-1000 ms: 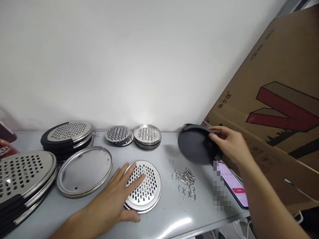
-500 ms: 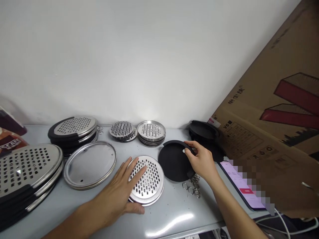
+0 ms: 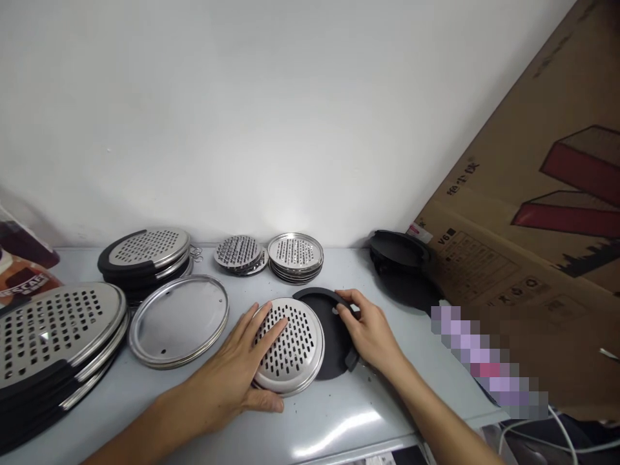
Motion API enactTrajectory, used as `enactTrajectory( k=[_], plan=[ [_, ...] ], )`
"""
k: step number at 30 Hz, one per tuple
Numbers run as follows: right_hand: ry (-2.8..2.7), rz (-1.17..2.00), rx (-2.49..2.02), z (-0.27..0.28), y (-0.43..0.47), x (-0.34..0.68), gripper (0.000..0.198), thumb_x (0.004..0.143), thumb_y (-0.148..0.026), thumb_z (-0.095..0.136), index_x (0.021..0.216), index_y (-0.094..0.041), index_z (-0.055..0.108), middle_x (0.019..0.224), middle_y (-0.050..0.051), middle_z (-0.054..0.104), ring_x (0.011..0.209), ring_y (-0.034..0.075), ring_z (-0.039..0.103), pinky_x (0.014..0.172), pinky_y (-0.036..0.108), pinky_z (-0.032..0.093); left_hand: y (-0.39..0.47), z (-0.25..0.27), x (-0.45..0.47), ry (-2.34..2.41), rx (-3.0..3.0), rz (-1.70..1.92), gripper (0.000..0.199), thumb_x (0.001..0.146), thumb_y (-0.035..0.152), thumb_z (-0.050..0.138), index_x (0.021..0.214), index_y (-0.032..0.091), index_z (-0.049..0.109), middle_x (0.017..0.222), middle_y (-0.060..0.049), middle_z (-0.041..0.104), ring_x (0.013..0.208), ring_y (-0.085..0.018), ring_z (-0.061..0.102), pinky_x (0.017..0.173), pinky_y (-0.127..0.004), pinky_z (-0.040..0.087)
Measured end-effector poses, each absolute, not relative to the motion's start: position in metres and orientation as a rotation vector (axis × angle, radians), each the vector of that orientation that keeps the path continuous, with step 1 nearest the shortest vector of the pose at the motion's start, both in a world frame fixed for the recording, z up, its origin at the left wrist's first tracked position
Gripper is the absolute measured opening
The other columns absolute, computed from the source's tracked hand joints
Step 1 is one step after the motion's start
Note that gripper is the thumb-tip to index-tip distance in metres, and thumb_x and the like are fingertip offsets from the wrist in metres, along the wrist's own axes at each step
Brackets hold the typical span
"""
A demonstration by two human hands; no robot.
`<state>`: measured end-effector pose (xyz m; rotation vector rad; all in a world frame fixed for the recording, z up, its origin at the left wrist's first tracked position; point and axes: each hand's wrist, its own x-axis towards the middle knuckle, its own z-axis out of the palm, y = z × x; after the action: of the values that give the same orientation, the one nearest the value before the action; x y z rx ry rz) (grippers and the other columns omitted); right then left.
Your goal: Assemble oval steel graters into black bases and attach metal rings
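My left hand (image 3: 235, 371) grips a round metal grater disc (image 3: 301, 349), its fingers spread over the perforated top and its thumb along the near edge. The underside of the disc is hidden. To the right, my right hand (image 3: 371, 326) is closed on the raised rim of a flat, round black holder (image 3: 334, 345), thumb on the inner side. The holder's left part lies hidden beneath the disc's right edge. A stack of plain round metal trays (image 3: 181, 320) sits left of my left hand.
Black-rimmed graters are piled at the left (image 3: 48, 336) and back left (image 3: 150, 248). Small grater discs (image 3: 237, 252) and a stack of rimmed ones (image 3: 295, 252) stand by the wall. More black holders (image 3: 400, 252) lie before a cardboard box (image 3: 523, 258).
My right hand has brought the black holder left and nearer, so it now meets and partly passes under the grater disc. The metal rings beside it are now hidden. My left hand stays on the disc.
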<state>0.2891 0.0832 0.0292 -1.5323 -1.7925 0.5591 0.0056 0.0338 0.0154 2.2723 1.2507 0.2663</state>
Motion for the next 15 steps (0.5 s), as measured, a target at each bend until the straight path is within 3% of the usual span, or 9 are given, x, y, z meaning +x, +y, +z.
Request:
enactTrajectory(
  k=[4, 7, 10, 12, 15],
  plan=[
    [-1.807, 0.585, -1.571, 0.028, 0.07, 0.27, 0.034, 0.094, -0.041, 0.043, 0.115, -0.021, 0.06, 0.113, 0.008, 0.069, 0.1, 0.025, 0.065, 0.082, 0.035, 0.049, 0.034, 0.017, 0.005, 1.221, 2.265, 0.335, 0.098, 0.076, 0.056, 0.07, 0.151, 0.039, 0.01, 0.162, -0.004, -0.004, 0.145, -0.04, 0.0, 0.112, -0.062, 0.021],
    [-1.894, 0.665, -1.596, 0.034, 0.066, 0.268, 0.04, 0.093, -0.047, 0.044, 0.117, -0.019, 0.06, 0.107, 0.009, 0.07, 0.081, 0.023, 0.068, 0.074, 0.034, 0.049, 0.035, 0.02, 0.003, 1.22, 2.23, 0.358, 0.097, 0.074, 0.056, 0.072, 0.15, 0.041, 0.014, 0.162, -0.003, -0.002, 0.145, -0.039, 0.001, 0.112, -0.062, 0.021],
    [-1.953, 0.738, -1.643, 0.039, 0.063, 0.274, 0.046, 0.09, -0.052, 0.048, 0.119, -0.017, 0.059, 0.087, 0.007, 0.072, 0.061, 0.02, 0.064, 0.065, 0.034, 0.049, 0.035, 0.025, 0.002, 1.227, 2.17, 0.358, 0.098, 0.069, 0.056, 0.076, 0.148, 0.043, 0.021, 0.162, 0.0, -0.002, 0.145, -0.039, 0.002, 0.113, -0.06, 0.021],
    [-2.009, 0.756, -1.638, 0.041, 0.058, 0.28, 0.053, 0.086, -0.054, 0.056, 0.123, -0.016, 0.057, 0.083, 0.007, 0.071, 0.061, 0.021, 0.063, 0.064, 0.035, 0.049, 0.034, 0.029, 0.001, 1.224, 2.134, 0.367, 0.096, 0.066, 0.055, 0.079, 0.146, 0.045, 0.027, 0.162, 0.001, -0.002, 0.145, -0.039, 0.003, 0.113, -0.059, 0.021],
    [-2.084, 0.785, -1.545, 0.04, 0.045, 0.289, 0.069, 0.076, -0.052, 0.068, 0.134, -0.018, 0.051, 0.104, 0.012, 0.069, 0.077, 0.025, 0.065, 0.071, 0.039, 0.051, 0.033, 0.033, 0.0, 1.212, 2.081, 0.363, 0.094, 0.063, 0.052, 0.082, 0.143, 0.045, 0.034, 0.162, 0.001, -0.004, 0.145, -0.039, 0.005, 0.113, -0.06, 0.02]
  ],
)
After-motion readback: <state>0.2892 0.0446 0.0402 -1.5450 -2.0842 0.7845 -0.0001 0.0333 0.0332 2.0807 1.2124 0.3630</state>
